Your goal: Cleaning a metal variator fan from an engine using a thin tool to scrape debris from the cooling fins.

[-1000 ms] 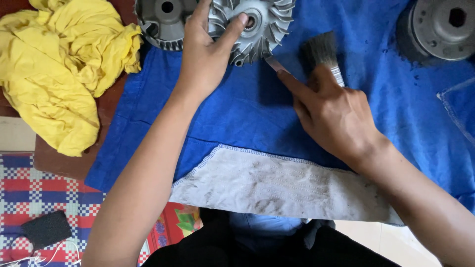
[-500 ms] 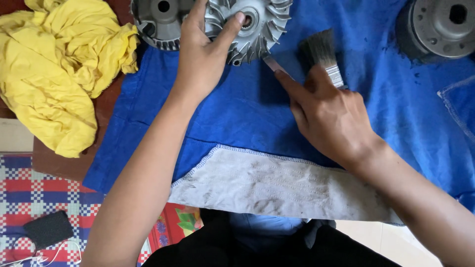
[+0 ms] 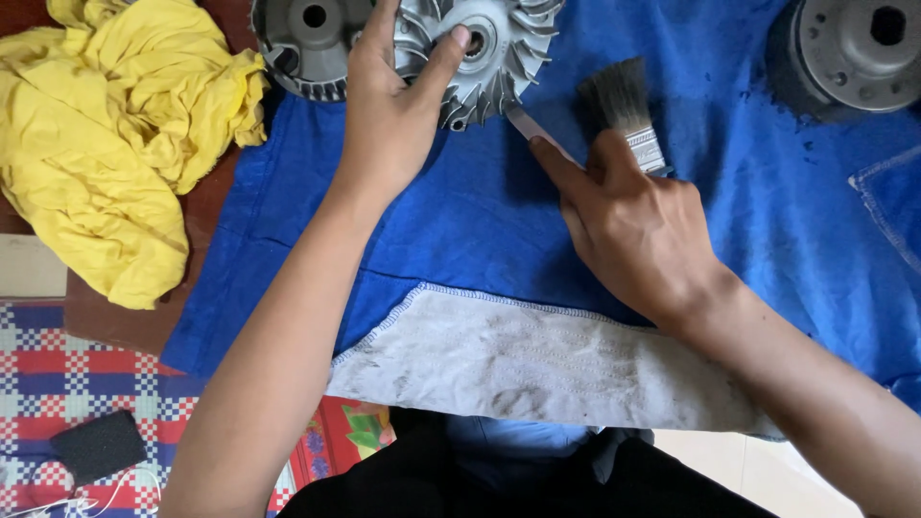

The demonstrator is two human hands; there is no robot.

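My left hand grips a round silver finned metal disc at the top of a blue cloth, with the thumb near the disc's centre hole. My right hand holds a small paintbrush whose dark bristles point away from me. The index finger is stretched along a thin pale strip whose tip touches the disc's finned rim. I cannot tell what the strip is.
A second grey metal disc lies just left of the finned one, and a third sits top right. A crumpled yellow cloth is at the left. A dirty white cloth lies near me, and a black sponge rests on a checked mat.
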